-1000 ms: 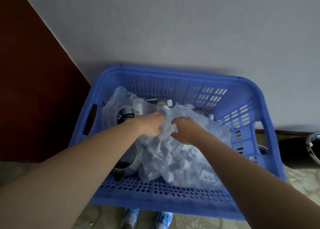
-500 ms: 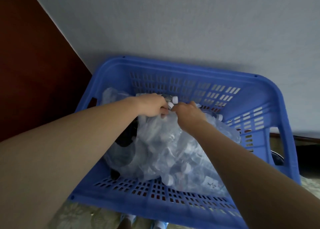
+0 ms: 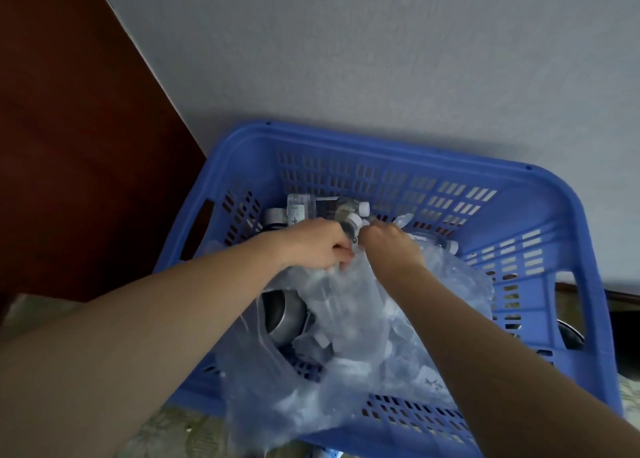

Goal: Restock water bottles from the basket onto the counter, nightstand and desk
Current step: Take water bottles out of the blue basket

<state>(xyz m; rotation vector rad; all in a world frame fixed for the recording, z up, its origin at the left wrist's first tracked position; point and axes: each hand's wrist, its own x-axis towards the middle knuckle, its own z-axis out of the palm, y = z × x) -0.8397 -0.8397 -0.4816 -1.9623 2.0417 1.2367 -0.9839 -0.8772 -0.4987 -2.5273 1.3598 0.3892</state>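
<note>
A blue plastic basket (image 3: 408, 156) with slotted walls stands against the wall. Inside lies a clear plastic bag (image 3: 349, 339) holding several small water bottles with white caps. Loose clear bottles (image 3: 325, 208) lie at the basket's far side. My left hand (image 3: 317, 244) and my right hand (image 3: 389, 244) are both closed on the bag's gathered top edge, almost touching each other. The bag hangs over the near rim. A metal pot (image 3: 284, 313) lies under the bag at the left.
A grey wall (image 3: 381, 59) rises right behind the basket. A dark red wooden door or panel (image 3: 69, 145) stands at the left. Patterned floor shows at the bottom left. A dark round object (image 3: 571, 336) sits outside the basket's right wall.
Both hands have kept their hold on the bag's top and drawn it toward the far side. The bag has spread over the near rim, uncovering the metal pot. The camera has shifted left.
</note>
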